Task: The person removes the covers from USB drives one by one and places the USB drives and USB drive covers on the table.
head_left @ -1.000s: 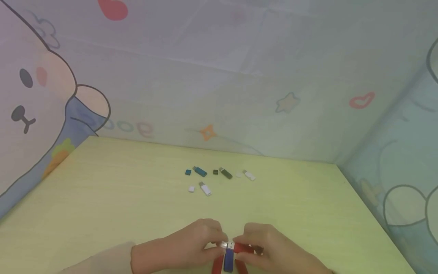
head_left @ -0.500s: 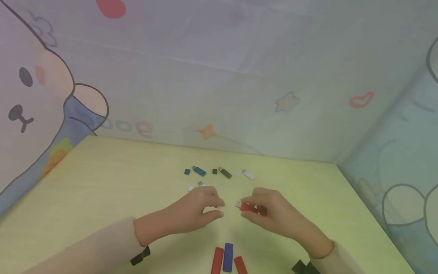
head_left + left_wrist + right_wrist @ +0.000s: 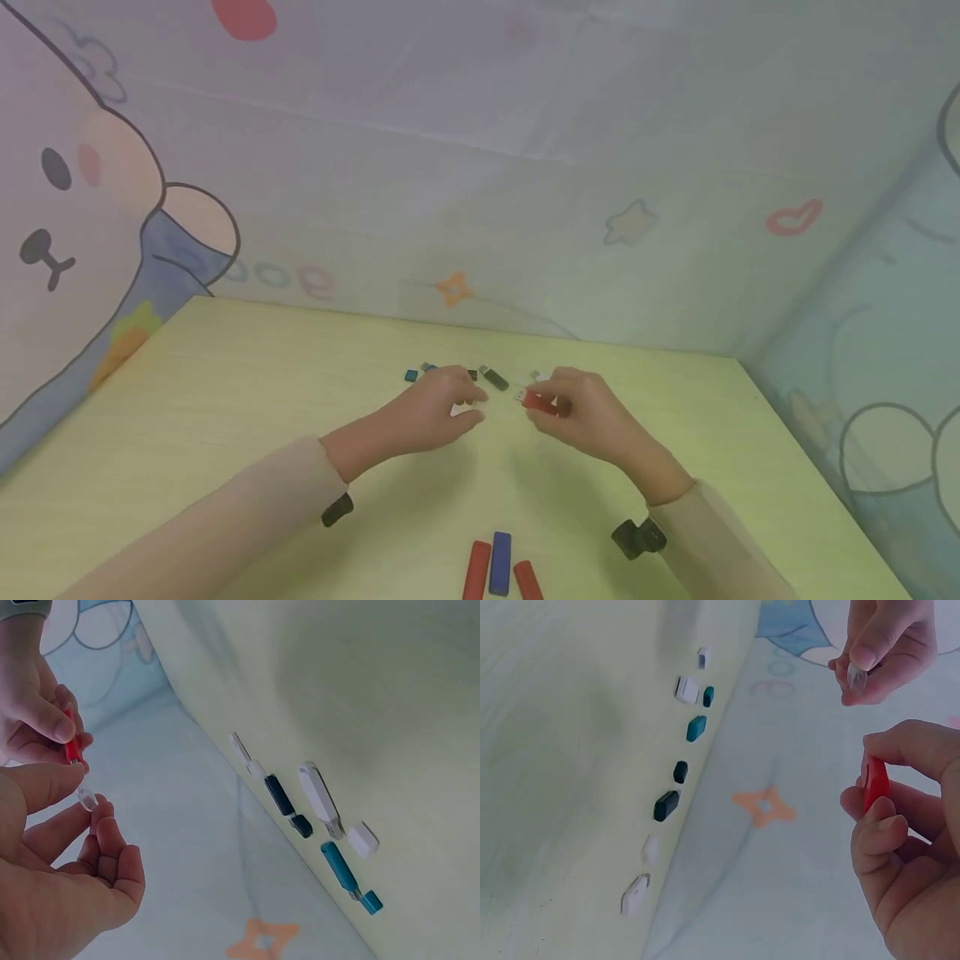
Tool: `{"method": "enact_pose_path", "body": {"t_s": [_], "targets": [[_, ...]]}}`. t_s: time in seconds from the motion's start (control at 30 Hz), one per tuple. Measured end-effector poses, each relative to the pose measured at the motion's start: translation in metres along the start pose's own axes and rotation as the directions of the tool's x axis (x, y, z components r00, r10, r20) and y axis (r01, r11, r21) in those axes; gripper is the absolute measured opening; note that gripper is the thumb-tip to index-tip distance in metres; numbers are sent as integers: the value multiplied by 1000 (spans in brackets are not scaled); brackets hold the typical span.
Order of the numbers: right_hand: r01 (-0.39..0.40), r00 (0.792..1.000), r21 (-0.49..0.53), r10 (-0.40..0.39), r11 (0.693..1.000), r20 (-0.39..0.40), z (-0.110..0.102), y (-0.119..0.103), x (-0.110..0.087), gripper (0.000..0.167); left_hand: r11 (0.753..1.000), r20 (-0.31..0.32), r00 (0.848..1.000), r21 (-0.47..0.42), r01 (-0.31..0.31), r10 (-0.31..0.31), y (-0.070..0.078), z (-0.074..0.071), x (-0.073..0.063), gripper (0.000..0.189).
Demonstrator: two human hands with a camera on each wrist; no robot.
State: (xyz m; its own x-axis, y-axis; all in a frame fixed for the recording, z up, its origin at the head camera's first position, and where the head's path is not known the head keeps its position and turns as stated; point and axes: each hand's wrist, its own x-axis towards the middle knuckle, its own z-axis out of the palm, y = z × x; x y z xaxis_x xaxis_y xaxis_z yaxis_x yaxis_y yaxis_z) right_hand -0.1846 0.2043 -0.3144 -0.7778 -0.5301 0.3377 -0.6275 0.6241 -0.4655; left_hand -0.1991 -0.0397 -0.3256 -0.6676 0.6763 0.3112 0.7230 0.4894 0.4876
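Observation:
Above the table, my right hand [image 3: 588, 408] pinches a red USB flash drive [image 3: 540, 403] between thumb and fingers, its bare metal plug pointing left. My left hand [image 3: 427, 414] holds a small clear cap [image 3: 88, 799] at its fingertips, best seen in the wrist views. A short gap separates the cap from the drive. Behind the hands lie a dark USB drive [image 3: 495, 378], a teal drive [image 3: 340, 865] and a white drive [image 3: 320, 799], each uncapped with its cap beside it. In the head view the hands partly hide these.
At the table's [image 3: 247, 367] near edge lie a red stick [image 3: 476, 571], a blue stick [image 3: 500, 563] and another red stick [image 3: 528, 581]. A patterned cloth [image 3: 480, 167] stands along the back edge. Another pale drive [image 3: 635, 895] lies in the back row.
Both hands have risen from the near edge toward the back row. The red drive and clear cap, close together at first, have moved apart and travel with the hands.

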Motion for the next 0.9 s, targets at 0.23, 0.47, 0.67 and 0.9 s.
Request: {"method": "enact_pose_path", "body": {"t_s": [0.23, 0.47, 0.67, 0.9], "targets": [[-94, 996, -5, 94, 996, -2, 3, 8, 14, 16, 999, -34, 999, 31, 17, -16, -15, 3, 16, 19], [-201, 980, 18, 201, 980, -6, 10, 18, 30, 21, 997, -56, 995, 11, 79, -78, -26, 5, 30, 18], [-261, 965, 40, 262, 965, -17, 19, 31, 38, 22, 987, -45, 986, 10, 161, -161, -36, 10, 38, 21], [-346, 938, 51, 347, 937, -8, 32, 48, 44, 23, 974, -55, 973, -42, 224, -226, -52, 23, 47, 23]]}}
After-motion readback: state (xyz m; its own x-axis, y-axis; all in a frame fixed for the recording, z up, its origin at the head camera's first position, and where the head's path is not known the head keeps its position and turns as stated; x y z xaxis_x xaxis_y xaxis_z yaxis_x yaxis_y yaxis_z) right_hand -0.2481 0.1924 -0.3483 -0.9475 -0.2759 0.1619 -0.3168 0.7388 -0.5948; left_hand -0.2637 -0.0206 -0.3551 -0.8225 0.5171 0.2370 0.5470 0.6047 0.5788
